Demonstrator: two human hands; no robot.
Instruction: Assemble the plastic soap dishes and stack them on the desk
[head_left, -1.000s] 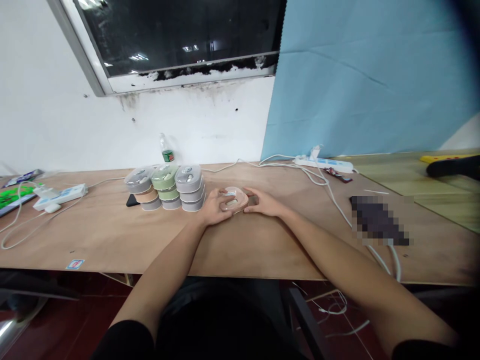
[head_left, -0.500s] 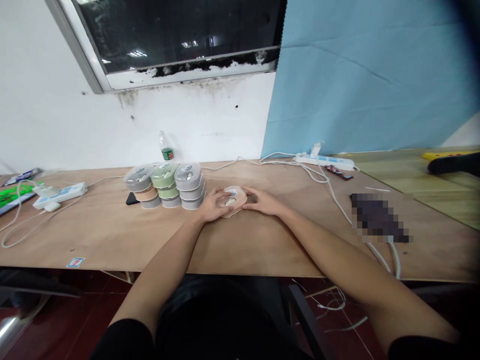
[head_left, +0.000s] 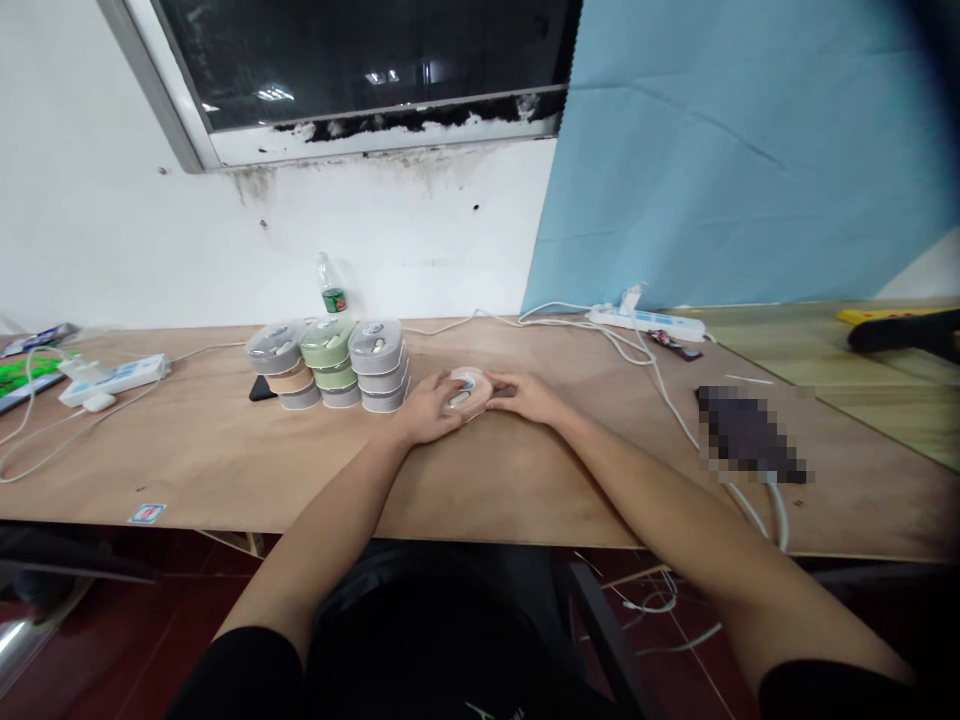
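On the table in front of me lies a pink oval plastic container with a clear lid and a pale oval piece on top. My left hand grips its left side, the fingers reaching over the lid. From the other side, my right hand holds the right edge between thumb and fingers. Just left of my left hand stand three stacks of similar containers: a grey stack, a stack with green ones on top, and a grey stack with an orange middle.
A bottle stands by the wall behind the stacks, and a black flat object sits beside them. Power strips lie left and right, with white cables trailing over the tabletop. A dark blurred-out item lies at right.
Both hands stay on the pink container. My right fingers have drawn closer together along its edge. The whole view has shifted slightly.
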